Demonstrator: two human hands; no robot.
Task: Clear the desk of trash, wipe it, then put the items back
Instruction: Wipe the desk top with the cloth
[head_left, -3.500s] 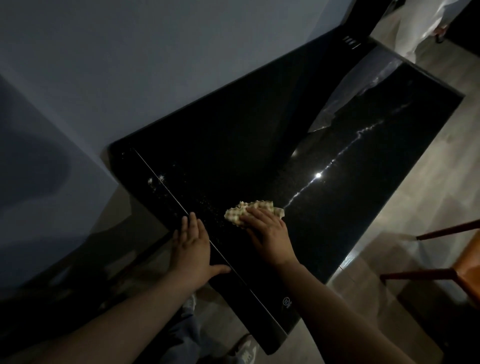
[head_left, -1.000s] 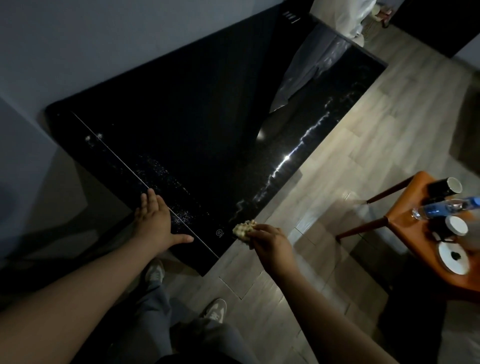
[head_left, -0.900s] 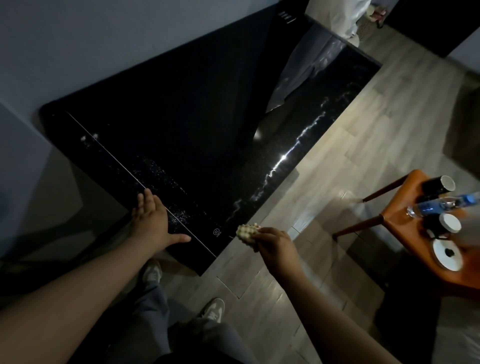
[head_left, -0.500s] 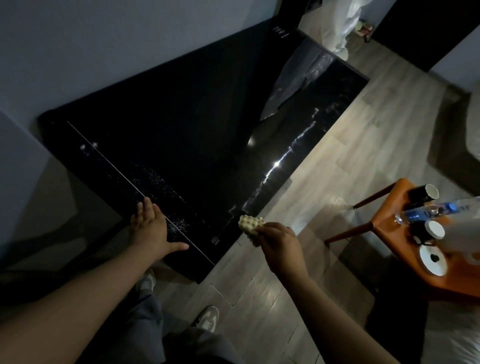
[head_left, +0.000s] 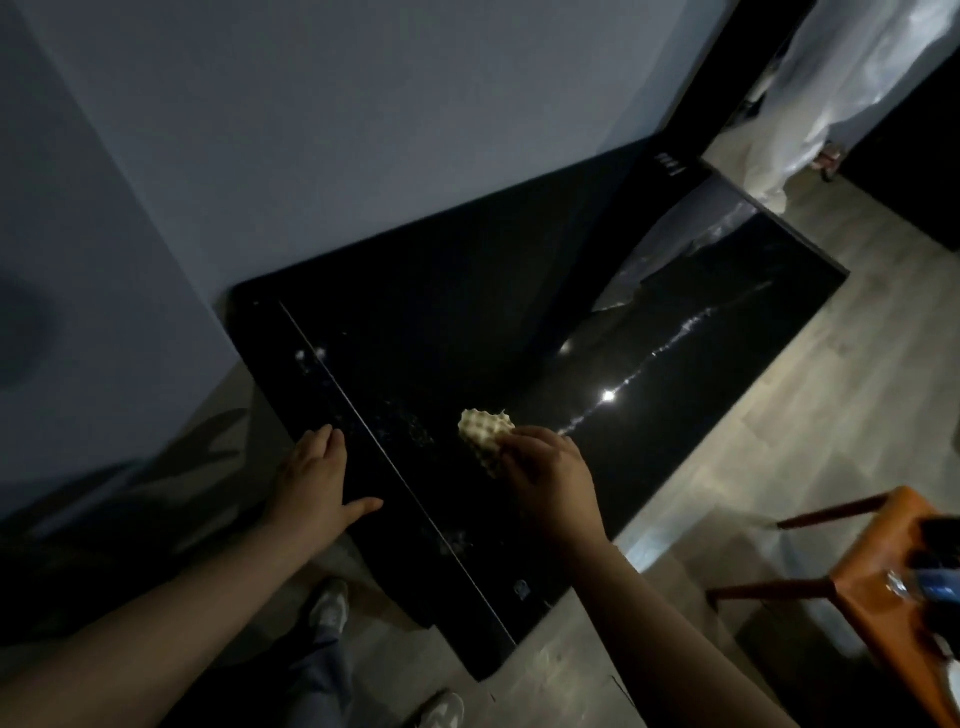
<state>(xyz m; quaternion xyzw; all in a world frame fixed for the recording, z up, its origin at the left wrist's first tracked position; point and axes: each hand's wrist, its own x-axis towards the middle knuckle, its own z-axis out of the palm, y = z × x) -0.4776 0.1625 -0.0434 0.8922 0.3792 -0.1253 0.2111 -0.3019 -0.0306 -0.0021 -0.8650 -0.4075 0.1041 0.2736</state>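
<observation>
A glossy black desk (head_left: 467, 322) fills the middle of the head view, set against a grey wall. My right hand (head_left: 550, 478) grips a pale waffle-textured cloth (head_left: 485, 434) over the desk's near part. White specks and smears lie on the desktop just left of the cloth, along a thin light line. My left hand (head_left: 317, 473) rests flat on the desk's left edge, fingers straight, thumb spread.
An orange wooden chair (head_left: 883, 582) stands at the lower right with a bottle (head_left: 930, 582) and dark items on its seat. A person in pale trousers (head_left: 810, 93) stands beyond the desk's far end. My shoes (head_left: 330, 608) show on the wooden floor below.
My right hand brought the cloth from beyond the desk's front corner back over the desktop. The view swung left, pushing the chair towards the frame's edge. My left hand stayed on the edge.
</observation>
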